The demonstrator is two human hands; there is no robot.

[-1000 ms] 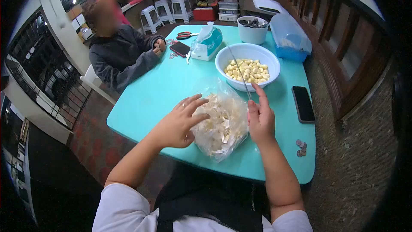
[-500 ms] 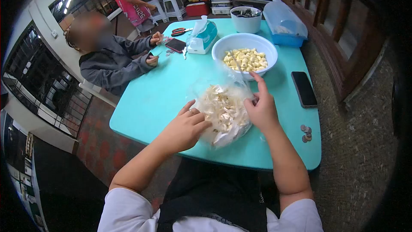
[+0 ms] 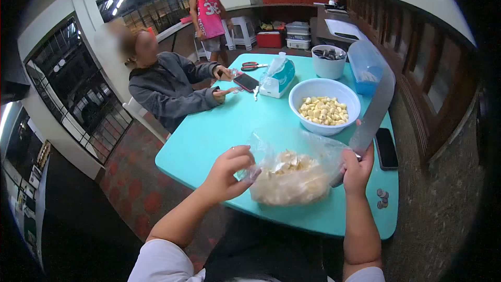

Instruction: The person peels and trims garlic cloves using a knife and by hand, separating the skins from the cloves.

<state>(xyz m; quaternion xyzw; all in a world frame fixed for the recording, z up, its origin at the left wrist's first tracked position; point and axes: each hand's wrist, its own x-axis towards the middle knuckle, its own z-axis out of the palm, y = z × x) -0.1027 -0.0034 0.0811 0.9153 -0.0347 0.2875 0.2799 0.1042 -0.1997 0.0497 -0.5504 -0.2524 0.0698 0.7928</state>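
Observation:
A clear plastic bag (image 3: 292, 180) of pale peelings rests near the table's front edge, its mouth spread between both hands. My left hand (image 3: 229, 172) has its fingers closed on the bag's left rim. In my right hand (image 3: 359, 167) are a broad-bladed knife (image 3: 374, 109), its blade pointing up and away, and the bag's right edge. Beyond the bag stands a white bowl (image 3: 296, 112) holding peeled garlic cloves (image 3: 323, 110).
A seated person (image 3: 172, 89) is at the turquoise table's (image 3: 209, 141) left; another person (image 3: 211, 15) stands behind. Also there: tissue pack (image 3: 277, 75), scissors (image 3: 253, 66), phones (image 3: 386, 149) (image 3: 246, 81), coins (image 3: 382, 198), utensil tub (image 3: 329, 62), blue box (image 3: 365, 65).
Both hands have taken the bag's rim and stretched its mouth sideways. The knife has swung up to the right, its broad side now showing. The standing person has come into fuller view.

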